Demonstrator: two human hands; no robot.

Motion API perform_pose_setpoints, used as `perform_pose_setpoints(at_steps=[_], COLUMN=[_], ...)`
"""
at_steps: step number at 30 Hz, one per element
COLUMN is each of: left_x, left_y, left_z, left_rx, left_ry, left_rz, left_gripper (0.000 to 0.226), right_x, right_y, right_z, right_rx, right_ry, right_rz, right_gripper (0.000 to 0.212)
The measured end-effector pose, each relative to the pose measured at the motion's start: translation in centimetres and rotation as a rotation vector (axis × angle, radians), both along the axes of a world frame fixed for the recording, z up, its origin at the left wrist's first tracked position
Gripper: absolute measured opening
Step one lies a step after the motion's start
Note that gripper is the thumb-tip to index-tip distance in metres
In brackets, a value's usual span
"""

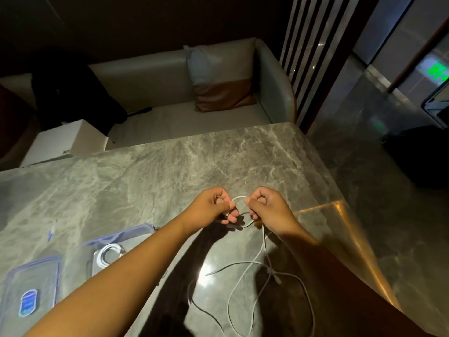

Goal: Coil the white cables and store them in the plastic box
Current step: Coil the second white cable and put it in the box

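Left grip (213, 206) and right grip (267, 207) sit close together over the marble bench (145, 171), fingers curled, each pinching the white cable (263, 242). A short loop of the cable arcs between the two thumbs. The rest drops from the right grip and lies in loose, crossing loops on the near bench. At left stands the open plastic box (126, 233) with a coiled cable (109, 255) inside. A clear lid (31, 283) with a blue label lies flat beside it. A sofa (170, 122) with a cushion (223, 79) stands beyond the bench.
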State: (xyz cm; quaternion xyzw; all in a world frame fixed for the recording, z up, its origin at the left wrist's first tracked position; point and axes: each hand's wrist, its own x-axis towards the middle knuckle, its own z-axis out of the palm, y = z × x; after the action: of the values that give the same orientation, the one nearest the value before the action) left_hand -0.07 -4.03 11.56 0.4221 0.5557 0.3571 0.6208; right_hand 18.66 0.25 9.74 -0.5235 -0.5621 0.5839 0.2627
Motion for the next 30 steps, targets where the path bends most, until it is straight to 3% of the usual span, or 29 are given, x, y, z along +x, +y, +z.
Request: perform_pose_setpoints(at_steps=[9, 19, 23, 30], left_x=[-1.4, -2.2, -2.7, -4.6], left_y=[-8.7, -16.3, -18.7, -20.8], left_z=[6.6, 12.2, 14.6, 19.4], left_rx=[-0.045, 0.063, 0.136, 0.186], left_ry=[-0.232, -0.306, -0.346, -0.253], left_rz=[0.018, 0.049, 0.072, 0.043], left_gripper=[0.008, 0.040, 0.037, 0.027], right_x=[-1.8, -4.1, -5.1, -7.2], right_y=[-6.2, -11.6, -13.4, -15.9], right_z=[7.7, 14.8, 18.2, 24.0], right_rx=[0.174, 0.381, 0.459, 0.690], right_ry=[0.033, -0.001, 0.042, 0.026], right_rz=[0.164, 0.343, 0.393, 0.389], right_gripper=[0.021, 0.018, 0.020, 0.017])
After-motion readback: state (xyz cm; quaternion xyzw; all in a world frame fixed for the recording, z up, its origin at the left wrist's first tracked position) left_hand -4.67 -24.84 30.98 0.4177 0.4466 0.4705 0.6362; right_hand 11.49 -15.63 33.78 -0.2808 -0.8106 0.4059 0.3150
